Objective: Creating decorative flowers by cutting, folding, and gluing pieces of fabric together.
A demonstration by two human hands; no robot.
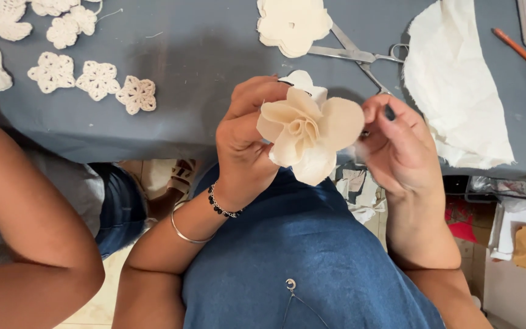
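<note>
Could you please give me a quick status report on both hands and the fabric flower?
Left hand grips cream fabric flower. Right hand pinches at its edge. Scissors lie behind on table, apart.

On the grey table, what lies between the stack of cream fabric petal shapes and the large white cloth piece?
In the head view, metal scissors lie between the cream fabric petal stack and the white cloth piece; their blades run under the stack.

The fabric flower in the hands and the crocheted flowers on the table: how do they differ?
The fabric flower is large, with smooth folded petals, and is held up by the left hand and right hand. The crocheted flowers are small, flat and lacy, lying untouched on the table. Both are cream-coloured.
</note>
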